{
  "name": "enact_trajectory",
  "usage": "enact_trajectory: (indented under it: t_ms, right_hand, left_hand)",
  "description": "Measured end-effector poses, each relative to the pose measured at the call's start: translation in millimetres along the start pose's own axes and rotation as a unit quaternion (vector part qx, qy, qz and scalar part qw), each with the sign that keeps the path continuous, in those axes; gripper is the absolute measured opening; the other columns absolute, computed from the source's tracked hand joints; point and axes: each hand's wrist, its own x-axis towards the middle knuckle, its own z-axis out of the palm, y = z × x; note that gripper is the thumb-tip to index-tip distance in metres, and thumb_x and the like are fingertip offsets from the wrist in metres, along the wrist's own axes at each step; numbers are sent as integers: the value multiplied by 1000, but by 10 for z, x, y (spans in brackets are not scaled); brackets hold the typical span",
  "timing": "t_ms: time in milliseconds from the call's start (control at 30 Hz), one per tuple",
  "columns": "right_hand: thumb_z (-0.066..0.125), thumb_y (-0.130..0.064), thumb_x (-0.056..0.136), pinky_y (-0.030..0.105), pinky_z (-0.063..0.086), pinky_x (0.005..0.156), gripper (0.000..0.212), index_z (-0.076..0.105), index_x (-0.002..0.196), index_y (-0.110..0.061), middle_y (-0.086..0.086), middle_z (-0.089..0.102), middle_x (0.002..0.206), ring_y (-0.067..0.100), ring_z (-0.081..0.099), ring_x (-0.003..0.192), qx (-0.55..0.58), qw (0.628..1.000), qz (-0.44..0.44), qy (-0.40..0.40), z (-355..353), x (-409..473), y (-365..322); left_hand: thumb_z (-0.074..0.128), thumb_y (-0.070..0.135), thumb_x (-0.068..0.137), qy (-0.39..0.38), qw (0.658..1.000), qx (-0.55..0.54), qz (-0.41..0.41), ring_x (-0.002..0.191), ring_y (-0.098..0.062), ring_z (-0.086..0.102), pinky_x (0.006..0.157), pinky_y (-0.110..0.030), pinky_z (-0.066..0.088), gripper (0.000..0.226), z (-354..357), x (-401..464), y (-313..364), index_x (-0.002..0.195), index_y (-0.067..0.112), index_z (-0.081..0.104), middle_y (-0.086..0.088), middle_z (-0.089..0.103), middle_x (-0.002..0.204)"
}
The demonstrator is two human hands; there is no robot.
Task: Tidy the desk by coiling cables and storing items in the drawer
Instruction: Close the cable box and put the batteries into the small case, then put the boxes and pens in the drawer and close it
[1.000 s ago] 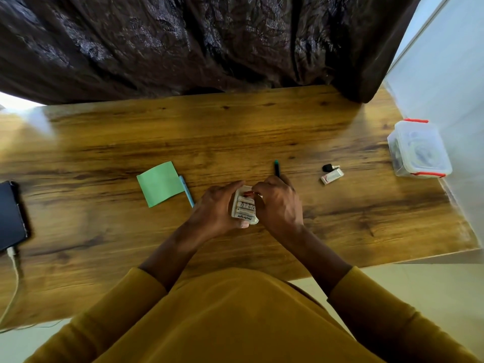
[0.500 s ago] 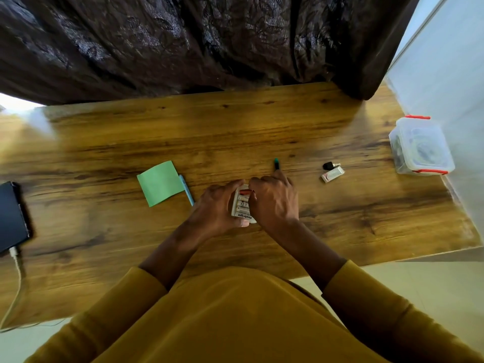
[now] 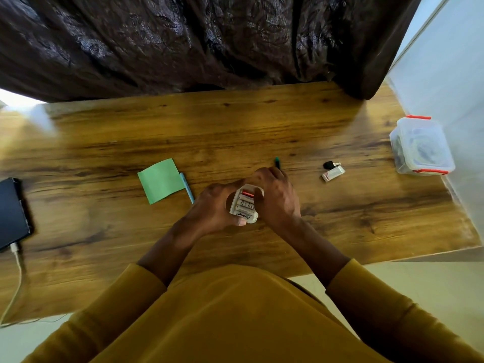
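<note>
desk [image 3: 235, 127]: battery case [image 3: 245, 205] at centre near the front edge, held between the left hand [image 3: 212, 205] on its left and the right hand [image 3: 277, 197] on its right. marker [image 3: 277, 162] just behind the right hand, partly hidden by it. paper note [image 3: 160, 180] left of the hands, pen [image 3: 187, 188] along its right edge, touching or just beside it. usb stick [image 3: 332, 173] right of the hands, small key-like item [image 3: 330, 164] just behind it. lidded container [image 3: 421, 146] at the far right edge, against the wall [image 3: 445, 74]. flat device [image 3: 11, 213] at the left edge, cable [image 3: 17, 271] running from its near end toward the desk front. curtain [image 3: 183, 40] behind the desk.
</note>
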Motion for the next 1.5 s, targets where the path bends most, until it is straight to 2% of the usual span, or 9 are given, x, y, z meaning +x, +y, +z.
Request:
enact_trajectory:
  t_ms: [233,300,400,500,567,700,867,1267,1500]
  right_hand:
    - [73,-15,91,39,62,64,10,76,100,-17,-2,78,93,14,73,77,69,998,-1,-2,-37,-33,150]
    - [75,-14,88,39,61,62,10,76,98,-15,-3,78,89,13,73,74,86,996,4,5,-62,-80,186]
    - [77,-20,85,39,60,62,13,75,98,-19,-6,75,85,11,71,72,116,993,10,-10,-55,-161,277]
    - [75,-18,85,33,61,67,30,73,115,-22,-8,72,89,6,67,75,130,990,2,-46,-71,-247,372]
    - [74,-15,86,12,53,67,46,67,132,-18,-12,65,94,-1,62,74,144,985,-22,-88,-129,-311,422]
    - [79,-18,87,2,44,67,61,58,145,-16,-16,59,101,-12,58,76,143,975,-65,-158,-247,-409,505]
    - [87,-21,81,2,46,66,67,58,142,-16,-14,63,103,-22,58,83,151,967,-94,-182,-341,-496,607]
    - [83,-22,83,38,61,91,77,49,152,-24,5,68,129,17,69,111,106,985,-22,-137,-351,-948,753]
    - [81,-14,82,31,61,90,67,56,144,-20,-13,60,121,4,64,103,159,984,14,-80,-430,-1197,642]
  left_hand:
    - [87,34,80,-9,999,-44,1,151,-23,36,120,-37,34,103,-2,-76,-31,163,32,27,0,43,163]
    - [88,41,78,-10,999,-51,-15,150,-24,36,117,-48,42,105,-3,-150,-24,163,30,28,0,38,164]
    - [90,48,75,11,999,-45,-28,139,-20,47,105,-45,52,102,90,-285,5,158,25,37,-2,43,158]
    - [90,42,77,63,996,-57,-38,117,-13,62,89,-37,61,91,246,-421,41,153,22,45,-2,54,147]
    - [90,36,79,90,992,-71,-45,106,-7,66,80,-30,63,85,349,-494,64,152,21,48,-2,58,142]
    - [89,25,82,116,987,-102,-48,98,-1,66,73,-16,58,83,493,-586,114,153,22,46,-1,61,140]
    - [88,22,82,109,986,-116,-48,98,2,66,73,-12,56,85,551,-617,179,155,23,45,0,65,137]
    - [89,24,81,86,989,-121,-19,92,0,64,63,-3,49,84,773,-696,341,153,22,48,-1,64,136]
    - [88,27,80,145,981,-132,-8,109,-12,67,80,-28,61,84,886,-866,364,151,24,44,-1,54,145]
